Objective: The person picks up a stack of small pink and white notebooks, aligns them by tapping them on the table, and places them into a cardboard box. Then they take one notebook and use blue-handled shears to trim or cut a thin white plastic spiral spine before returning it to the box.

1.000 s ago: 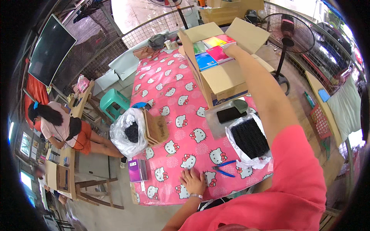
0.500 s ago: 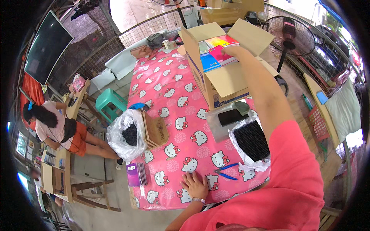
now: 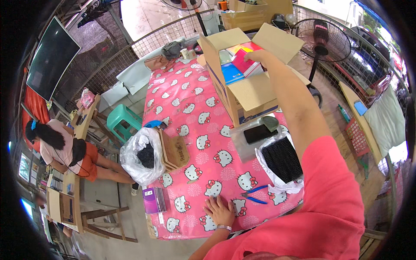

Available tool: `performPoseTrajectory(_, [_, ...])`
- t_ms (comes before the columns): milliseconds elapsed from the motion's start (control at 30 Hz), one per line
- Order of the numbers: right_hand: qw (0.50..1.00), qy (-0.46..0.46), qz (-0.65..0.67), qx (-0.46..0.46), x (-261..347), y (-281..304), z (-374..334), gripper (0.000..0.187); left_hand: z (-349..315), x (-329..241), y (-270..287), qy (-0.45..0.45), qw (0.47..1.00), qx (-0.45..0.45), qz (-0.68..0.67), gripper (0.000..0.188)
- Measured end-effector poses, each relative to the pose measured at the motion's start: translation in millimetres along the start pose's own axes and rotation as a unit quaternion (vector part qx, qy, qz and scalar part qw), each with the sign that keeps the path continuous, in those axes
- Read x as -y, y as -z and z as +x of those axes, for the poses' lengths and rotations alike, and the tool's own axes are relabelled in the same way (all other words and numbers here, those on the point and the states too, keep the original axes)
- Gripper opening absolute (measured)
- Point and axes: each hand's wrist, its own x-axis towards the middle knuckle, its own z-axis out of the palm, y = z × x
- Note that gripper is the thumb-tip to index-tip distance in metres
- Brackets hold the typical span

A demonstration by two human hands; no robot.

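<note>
The left hand (image 3: 219,213) lies spread flat on the pink cat-print table (image 3: 225,173), while magenta-covered paper notebooks (image 3: 243,62) tilt inside the open brown cardboard box (image 3: 253,93), gripped by the right hand (image 3: 256,56), seemingly for lifting, which calls for a firm pinch.

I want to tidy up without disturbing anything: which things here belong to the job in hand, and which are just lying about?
Apparently in use:
pink notebook, held in the right hand
open carton
blue notebook inside it

Apparently lying about:
black phone
green stool
standing fan
</note>
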Motion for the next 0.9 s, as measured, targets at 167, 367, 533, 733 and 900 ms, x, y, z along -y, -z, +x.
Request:
performPoseTrajectory(167, [0.883,-0.096,0.459,0.025,-75.0,19.8,66.1,0.033,1.3,-16.1,-5.6,-0.033,0.999,-0.002,-0.004,0.062])
performPoseTrajectory(367, [0.878,-0.095,0.468,0.011,-40.0,-34.4,57.3,0.022,-2.6,8.5,1.8,0.004,1.000,-0.005,0.029,0.063])
performPoseTrajectory(533, [0.878,-0.062,0.474,0.024,-68.2,6.1,59.7,0.032,1.2,-10.2,-6.7,-0.020,1.000,0.003,-0.005,0.064])
performPoseTrajectory(733, [0.899,-0.075,0.431,-0.002,-51.8,16.2,23.0,0.032,2.3,-13.4,-3.3,-0.024,0.999,0.027,-0.010,0.066])
performPoseTrajectory(900, [0.836,0.005,0.549,0.011,-41.9,37.9,-25.3,0.036,0.9,-7.2,-2.8,-0.028,0.999,0.033,-0.009,0.065])
